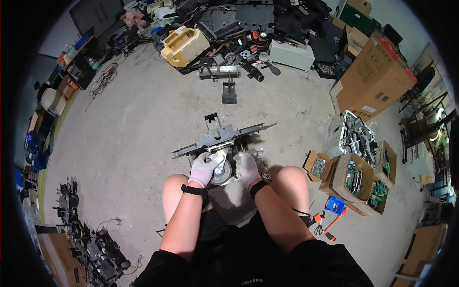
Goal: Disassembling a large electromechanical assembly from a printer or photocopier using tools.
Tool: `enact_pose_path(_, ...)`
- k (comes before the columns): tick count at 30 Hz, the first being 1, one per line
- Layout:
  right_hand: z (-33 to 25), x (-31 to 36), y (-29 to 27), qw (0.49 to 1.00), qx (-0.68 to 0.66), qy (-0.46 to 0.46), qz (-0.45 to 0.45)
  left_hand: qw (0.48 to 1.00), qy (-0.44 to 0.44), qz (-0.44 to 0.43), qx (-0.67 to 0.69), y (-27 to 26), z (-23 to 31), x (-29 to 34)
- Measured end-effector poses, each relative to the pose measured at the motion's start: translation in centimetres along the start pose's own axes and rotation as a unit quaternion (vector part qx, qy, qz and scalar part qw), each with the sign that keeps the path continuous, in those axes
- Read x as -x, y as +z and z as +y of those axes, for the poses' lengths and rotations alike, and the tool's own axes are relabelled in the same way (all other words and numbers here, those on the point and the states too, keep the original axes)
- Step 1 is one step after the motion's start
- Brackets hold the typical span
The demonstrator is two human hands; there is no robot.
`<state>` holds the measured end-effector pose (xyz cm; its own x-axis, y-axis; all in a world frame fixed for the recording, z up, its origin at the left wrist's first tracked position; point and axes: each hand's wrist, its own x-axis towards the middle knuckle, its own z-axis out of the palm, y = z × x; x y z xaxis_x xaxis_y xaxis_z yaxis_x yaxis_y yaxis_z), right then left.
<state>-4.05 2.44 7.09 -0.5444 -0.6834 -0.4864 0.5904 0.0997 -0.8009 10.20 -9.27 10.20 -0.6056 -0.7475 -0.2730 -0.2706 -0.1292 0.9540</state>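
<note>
From where I stand, the heap of machine parts (229,58) along the far side is the biggest thing here, and it all looks unsorted. Off to the right, a cardboard box of green circuit boards (334,178) suggests some sorting is already done. The metal assembly (227,133) sits low between the person's knees, just beyond the lap, and I'd call it the unfinished part: it looks all of a piece, with nothing visibly parted from it. A long grey bar (204,141) runs aslant across it, higher at the right end, worn and drilled with openings, and a dark square-ended bracket (214,126) juts away from its far side. The gloved left hand (202,169) seems to have thumb and fingers closed on the caster (222,174), a pale wheel under bright metal. The gloved right hand (246,167) is beside it, fingers curled; I can't tell whether they grip anything.
</note>
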Motion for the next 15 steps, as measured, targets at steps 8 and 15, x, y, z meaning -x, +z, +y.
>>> enact_pose_path(8, 0.4, 0.3, 0.2, 0.994, -0.081, 0.065, -0.035, 1.0, -0.008, 0.005, 0.017, 0.4, 0.8, 0.3)
enact_pose_path(15, -0.4, 0.8, 1.4, 0.992, -0.085, 0.094, -0.002, 1.0, 0.001, 0.01, 0.009, 0.2, -0.5, -0.3)
